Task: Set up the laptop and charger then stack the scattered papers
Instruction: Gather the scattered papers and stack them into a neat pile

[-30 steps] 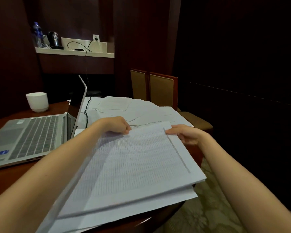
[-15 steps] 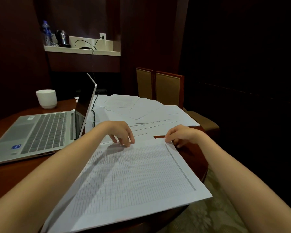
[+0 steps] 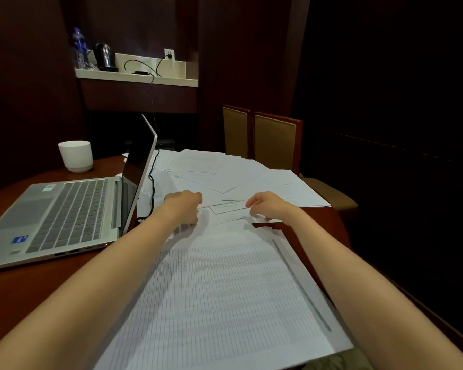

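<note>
Round wooden table (image 3: 24, 295), dim room.

Near edge: stacked papers (image 3: 225, 303), top sheet printed with a fine grid and lying slightly askew. Both forearms reach over it.

Far half of table: scattered papers (image 3: 225, 169), loose and overlapping, spread from behind the laptop to the right rim.

Left hand (image 3: 183, 206): knuckles up, fingers curled under, resting on the sheets just beyond the stack. Fingertips are hidden, so I cannot tell whether they grip paper.

Right hand (image 3: 269, 206): at the near right border of the scatter, fingers loosely curled downward, thumb pointing left. Thumb tip lies at the right end of a small sheet (image 3: 226, 208) between the two hands. I cannot tell whether it is pinched or only touched.

Laptop (image 3: 64, 209): left of the papers, lid open, screen dark. Charger cable (image 3: 152, 188) runs down behind the lid onto the table, touching the leftmost sheets.

White cup (image 3: 76, 156) far left. Two chairs (image 3: 275, 140) beyond the table. Wall shelf (image 3: 137, 76) holds a kettle (image 3: 104, 56) and a bottle (image 3: 78, 46), with a plug in the socket (image 3: 169, 54).
</note>
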